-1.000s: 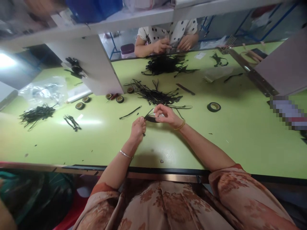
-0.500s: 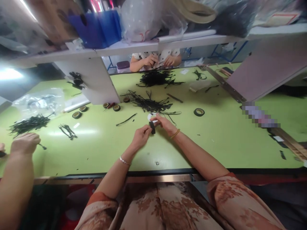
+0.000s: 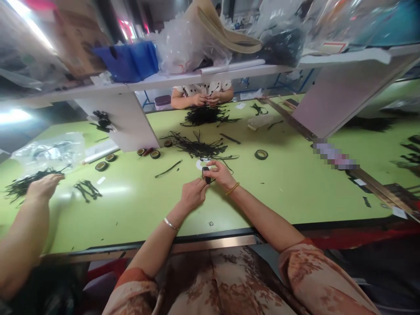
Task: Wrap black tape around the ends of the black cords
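Note:
In front of me, above the green table, a roll of black tape (image 3: 206,176) stands on edge between my two hands. My right hand (image 3: 222,176) curls its thumb and fingers about the roll from the right. Closed and close against its lower left side is my left hand (image 3: 193,193); whatever its fingertips pinch is hidden. A white disc (image 3: 201,164) lies on the table just behind the roll. Beyond it spreads a loose heap of thin black cords (image 3: 203,146). One short black cord (image 3: 168,169) lies apart, to the left of my hands.
More tape rolls (image 3: 261,154) lie right and left of the heap. A co-worker's arm (image 3: 42,197) reaches in at left over black cords. Opposite, a person's hands (image 3: 206,99) work behind another black heap (image 3: 205,115). A loaded shelf (image 3: 183,78) spans the table's back.
My right fingers have closed in around the tape roll; earlier they stretched out past it. The co-worker's hand at left moved toward the cord pile. The camera view has shifted.

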The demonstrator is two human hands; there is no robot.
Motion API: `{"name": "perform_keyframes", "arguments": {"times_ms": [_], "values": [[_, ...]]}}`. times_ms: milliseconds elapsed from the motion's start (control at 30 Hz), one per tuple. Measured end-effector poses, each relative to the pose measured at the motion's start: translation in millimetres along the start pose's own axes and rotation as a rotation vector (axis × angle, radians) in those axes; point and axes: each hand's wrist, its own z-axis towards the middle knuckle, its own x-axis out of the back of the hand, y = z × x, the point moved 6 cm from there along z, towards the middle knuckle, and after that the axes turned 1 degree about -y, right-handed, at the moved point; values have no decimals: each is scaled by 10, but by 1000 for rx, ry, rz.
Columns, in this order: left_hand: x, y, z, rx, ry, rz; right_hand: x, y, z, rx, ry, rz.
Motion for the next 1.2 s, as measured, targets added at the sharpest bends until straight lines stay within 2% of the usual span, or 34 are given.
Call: {"name": "perform_keyframes", "arguments": {"times_ms": [167,333,467,567,667,733,800,900,1067,1200], "values": [[37,-86,26,103,-12,-216,-9,-101,-53,81,-13,99],[-66,-231,46,298,-50,-458,11,-144,-64,166,-53,120],[-148,-301,64,411,-22,-831,46,-161,-72,218,-54,113],[-202,-361,52,575,24,-1111,35,-194,-96,269,-90,25],[-249,-427,16,762,85,-1313,-20,-268,-141,392,-151,-153],[-248,-457,10,808,129,-1414,-64,-300,-165,463,-197,-258],[-220,-477,18,797,169,-1482,-97,-280,-162,466,-246,-316],[-162,-492,29,739,198,-1479,-101,-169,-105,351,-286,-304],[-107,-491,51,552,216,-1253,-65,5,12,166,-244,-194],[-109,-413,75,379,141,-1062,-23,34,58,84,-200,-59]]}}
